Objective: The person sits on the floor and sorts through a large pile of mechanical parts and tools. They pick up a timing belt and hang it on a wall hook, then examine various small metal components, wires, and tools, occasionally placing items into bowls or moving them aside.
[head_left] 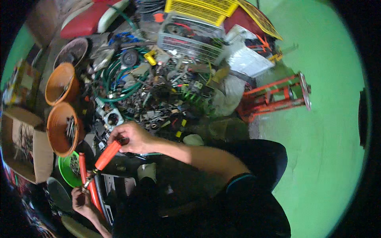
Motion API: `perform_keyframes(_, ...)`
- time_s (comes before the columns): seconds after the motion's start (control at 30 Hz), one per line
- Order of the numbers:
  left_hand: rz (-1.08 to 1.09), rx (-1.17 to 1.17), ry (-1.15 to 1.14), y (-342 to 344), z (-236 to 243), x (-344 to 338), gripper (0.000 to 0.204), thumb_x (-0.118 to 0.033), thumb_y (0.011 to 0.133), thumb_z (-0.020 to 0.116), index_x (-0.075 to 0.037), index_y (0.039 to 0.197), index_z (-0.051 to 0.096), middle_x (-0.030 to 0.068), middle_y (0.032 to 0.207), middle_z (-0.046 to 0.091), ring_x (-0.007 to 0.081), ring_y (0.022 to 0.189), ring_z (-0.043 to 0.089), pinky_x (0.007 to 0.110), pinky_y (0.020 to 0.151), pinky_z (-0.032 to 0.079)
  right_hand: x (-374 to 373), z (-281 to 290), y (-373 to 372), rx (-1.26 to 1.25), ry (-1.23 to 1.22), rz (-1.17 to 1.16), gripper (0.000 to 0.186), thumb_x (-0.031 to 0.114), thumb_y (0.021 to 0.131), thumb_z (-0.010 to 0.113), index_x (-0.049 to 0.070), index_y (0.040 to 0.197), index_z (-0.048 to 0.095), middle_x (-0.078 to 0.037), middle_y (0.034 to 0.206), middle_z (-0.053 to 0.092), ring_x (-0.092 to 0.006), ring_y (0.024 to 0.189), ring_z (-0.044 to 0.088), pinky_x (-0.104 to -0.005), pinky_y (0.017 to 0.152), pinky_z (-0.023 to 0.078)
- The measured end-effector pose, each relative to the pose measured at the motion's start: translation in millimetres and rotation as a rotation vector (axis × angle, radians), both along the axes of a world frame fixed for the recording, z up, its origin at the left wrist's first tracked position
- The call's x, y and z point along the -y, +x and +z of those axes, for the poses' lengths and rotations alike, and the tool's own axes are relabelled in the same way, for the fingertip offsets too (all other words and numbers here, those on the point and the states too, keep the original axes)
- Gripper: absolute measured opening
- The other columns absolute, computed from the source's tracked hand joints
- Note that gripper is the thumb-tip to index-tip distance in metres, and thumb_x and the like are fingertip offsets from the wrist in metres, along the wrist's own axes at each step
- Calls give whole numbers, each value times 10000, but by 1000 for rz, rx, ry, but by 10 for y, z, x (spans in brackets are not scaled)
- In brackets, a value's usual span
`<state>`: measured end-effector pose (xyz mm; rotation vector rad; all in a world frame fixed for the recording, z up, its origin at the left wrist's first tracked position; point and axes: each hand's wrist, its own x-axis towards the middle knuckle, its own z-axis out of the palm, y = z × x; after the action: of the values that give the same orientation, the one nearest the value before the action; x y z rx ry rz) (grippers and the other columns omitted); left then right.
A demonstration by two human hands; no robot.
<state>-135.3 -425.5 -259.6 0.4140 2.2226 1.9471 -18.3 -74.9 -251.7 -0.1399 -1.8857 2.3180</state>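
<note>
Handle (108,155) slants between right hand (131,137) and left hand (81,202).
Its long axis runs from the right hand down and leftward toward the left. The right hand, nearer, pinches its upper end; the left hand's fingers pinch the metal fitting (87,182) at its lower end, how firmly I cannot tell. A red tube (93,193) lies just right of the left hand.

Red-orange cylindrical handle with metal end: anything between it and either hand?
Nothing visible: the right hand grips the red-orange cylindrical handle; the left hand holds its metal end. A long red-orange tube shows behind, not between.
</note>
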Motion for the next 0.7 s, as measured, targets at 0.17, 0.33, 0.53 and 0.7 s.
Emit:
perform_keyframes(0.17,-229,-360,34,-174,663,-749,290,176,711,659,-10,913,567,67,1046,566,147,927,548,263,791,474,-540,799,310,-77,405,-101,398,-174,705,628,9,1058,597,-70,988,648,-156,939,643,-309,801,541)
perform_keyframes(0.33,-337,-236,-220,4,1462,-1811,269,112,705,746,10,899,589,66,1040,585,148,939,593,262,836,482,-1230,1166,777,-66,519,-230,372,-83,767,692,-15,1114,578,-82,1082,625,-165,1004,631,-290,861,527)
perform_keyframes(0.53,-851,-302,-313,171,1113,-3770,299,-13,732,785,24,1001,660,106,973,695,157,904,673,295,781,554,-2455,618,1783,87,528,-475,382,55,776,759,-31,1115,606,-116,1071,662,-176,977,654,-294,866,521)
perform_keyframes(0.7,-849,-417,-406,239,247,-5569,215,-160,752,749,-10,900,707,165,885,708,204,814,697,326,742,529,-3665,-178,2055,261,796,-648,348,86,723,784,16,1042,666,-85,943,703,-174,876,674,-298,790,526)
